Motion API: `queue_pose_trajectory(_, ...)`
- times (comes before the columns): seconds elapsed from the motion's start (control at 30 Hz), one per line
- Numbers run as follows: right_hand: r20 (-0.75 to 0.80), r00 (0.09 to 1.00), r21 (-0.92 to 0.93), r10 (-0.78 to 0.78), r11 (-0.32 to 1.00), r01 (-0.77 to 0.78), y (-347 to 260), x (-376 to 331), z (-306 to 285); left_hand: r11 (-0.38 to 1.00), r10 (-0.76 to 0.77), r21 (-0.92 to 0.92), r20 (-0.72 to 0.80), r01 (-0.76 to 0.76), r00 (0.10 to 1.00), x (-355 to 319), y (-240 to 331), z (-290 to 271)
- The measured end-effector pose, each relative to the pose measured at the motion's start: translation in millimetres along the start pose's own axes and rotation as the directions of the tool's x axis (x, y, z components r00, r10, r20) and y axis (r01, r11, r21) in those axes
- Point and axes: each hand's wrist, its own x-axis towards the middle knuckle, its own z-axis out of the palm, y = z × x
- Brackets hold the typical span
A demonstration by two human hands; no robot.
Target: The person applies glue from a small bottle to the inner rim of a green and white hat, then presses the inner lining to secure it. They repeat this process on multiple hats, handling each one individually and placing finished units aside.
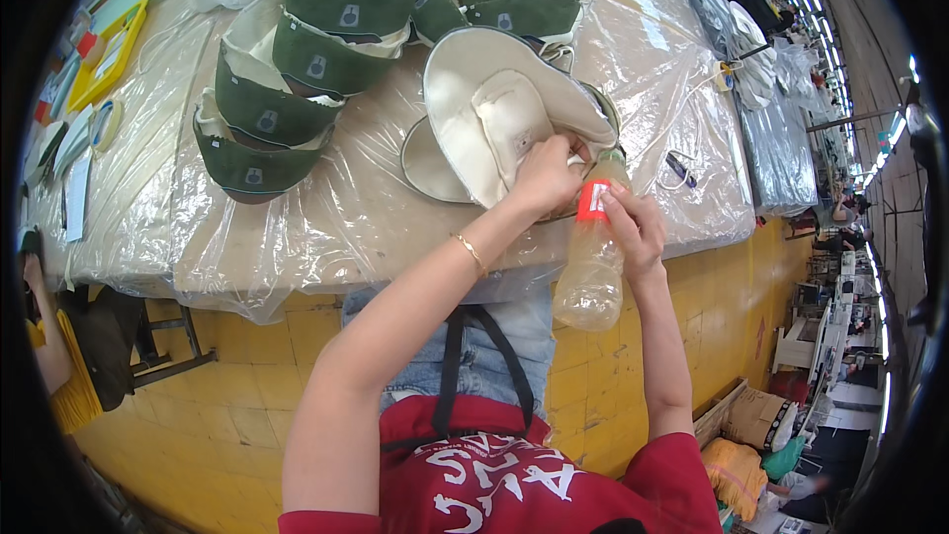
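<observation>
My right hand (638,222) is wrapped round a see-through plastic bottle (590,287) with a red label. The bottle is tilted, its neck against the edge of a cream hat (465,84). That hat lies on the plastic-covered table, its pale lining turned up and a wide brim standing. Inside the hat, my left hand (549,173) has its fingers bent and pressed on the lining near the bottle's neck. The left fingertips are partly hidden. Several green hats (346,54) with cream linings lie stacked to the left and beyond.
The table (247,272) is covered with wrinkled plastic film. At the far left lie a yellow tray (109,54) and a tape roll (105,126). A small dark tool (682,170) is on the right. Another person's arm (44,321) shows at the left rim. Boxes (756,415) stand on the floor.
</observation>
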Motion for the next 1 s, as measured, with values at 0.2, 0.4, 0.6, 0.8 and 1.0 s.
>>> queue_pose_trajectory(0.2,0.149,0.923,-0.038,0.354,0.935,-0.353,-8.2,7.7,-6.4,0.979,0.100,-0.164,-0.149,-0.124,0.984,-6.4,-6.9,16.1)
queue_pose_trajectory(0.4,-0.005,0.562,0.356,0.827,0.527,-0.772,-13.4,0.5,-4.3,0.992,0.057,-0.103,-0.190,-0.078,0.980,-1.6,-7.4,15.6)
queue_pose_trajectory(0.6,-0.187,0.965,0.089,0.186,0.981,-0.171,-9.7,2.9,-2.4,0.990,0.114,-0.053,-0.232,-0.130,0.966,-5.2,-5.3,23.3)
queue_pose_trajectory(0.8,-0.046,0.995,-0.041,-0.088,0.995,0.087,-1.8,10.5,-6.1,0.992,0.066,-0.092,-0.175,-0.083,0.982,-2.7,-7.4,19.1)
queue_pose_trajectory(1.0,0.040,0.998,0.007,0.047,0.999,-0.047,-1.3,24.8,-13.4,0.984,0.049,-0.158,-0.173,-0.077,0.984,-3.7,-7.1,21.2)
